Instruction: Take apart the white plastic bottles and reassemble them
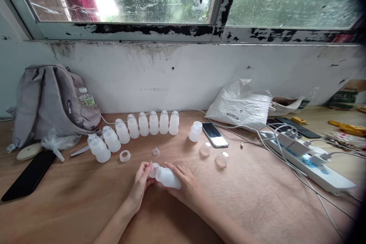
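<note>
My right hand (pixel 185 183) is closed around a frosted white baby bottle (pixel 168 178), which lies tilted with its mouth to the left. In the fingers of my left hand (pixel 140 183) is a clear bottle nipple with its ring (pixel 153 170), right at the bottle's mouth. Whether the two touch, I cannot tell. Beyond my hands lie a loose nipple (pixel 156 151) and a white collar ring (pixel 125 156). An open bottle (pixel 196 131) stands to the right, near two clear domed caps (pixel 205 150). Several capped bottles (pixel 133 126) form a curved row at the back left.
A phone (pixel 215 135) lies right of the open bottle. Farther right are a power strip (pixel 311 164) with tangled cables and a silvery plastic package (pixel 240 105). At left are a grey backpack (pixel 48 99), a clear plastic bag (pixel 60 141) and a black flat case (pixel 30 175).
</note>
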### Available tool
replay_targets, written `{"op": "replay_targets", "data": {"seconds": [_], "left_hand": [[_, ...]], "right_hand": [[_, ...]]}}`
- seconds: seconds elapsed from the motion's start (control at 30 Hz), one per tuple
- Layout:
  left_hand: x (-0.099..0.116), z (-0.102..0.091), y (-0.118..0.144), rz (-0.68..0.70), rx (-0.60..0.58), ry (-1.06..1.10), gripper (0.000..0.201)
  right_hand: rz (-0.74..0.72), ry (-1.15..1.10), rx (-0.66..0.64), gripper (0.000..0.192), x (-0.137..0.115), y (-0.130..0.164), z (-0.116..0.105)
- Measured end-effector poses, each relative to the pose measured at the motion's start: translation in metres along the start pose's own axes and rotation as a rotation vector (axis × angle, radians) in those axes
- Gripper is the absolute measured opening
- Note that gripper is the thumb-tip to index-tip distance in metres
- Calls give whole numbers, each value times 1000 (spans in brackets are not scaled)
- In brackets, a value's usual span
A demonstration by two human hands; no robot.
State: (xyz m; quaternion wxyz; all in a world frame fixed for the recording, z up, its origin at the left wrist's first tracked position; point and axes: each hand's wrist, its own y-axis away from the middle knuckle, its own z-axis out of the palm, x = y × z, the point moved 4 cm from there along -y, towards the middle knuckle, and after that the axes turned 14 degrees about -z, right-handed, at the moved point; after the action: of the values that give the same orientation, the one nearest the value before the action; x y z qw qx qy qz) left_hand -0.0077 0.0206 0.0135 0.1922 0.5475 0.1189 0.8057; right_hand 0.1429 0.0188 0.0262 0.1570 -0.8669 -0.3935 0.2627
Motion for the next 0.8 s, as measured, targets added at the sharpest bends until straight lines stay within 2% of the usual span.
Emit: {"op": "replay_targets", "data": {"seconds": [0.13, 0.3, 0.53, 0.8], "left_hand": [[2, 0, 2, 32, 31, 44, 26], [3, 4, 6, 20, -8, -18, 46], [3, 3, 5, 80, 57, -171, 34], [5, 1, 4, 82, 99, -241, 31]], "right_hand": [[-6, 76, -2, 59, 2, 2, -1], [55, 88, 48, 41, 5, 5, 2], [8, 105, 10, 35, 6, 2, -5], [-29, 54, 62, 45, 6, 3, -11]]}}
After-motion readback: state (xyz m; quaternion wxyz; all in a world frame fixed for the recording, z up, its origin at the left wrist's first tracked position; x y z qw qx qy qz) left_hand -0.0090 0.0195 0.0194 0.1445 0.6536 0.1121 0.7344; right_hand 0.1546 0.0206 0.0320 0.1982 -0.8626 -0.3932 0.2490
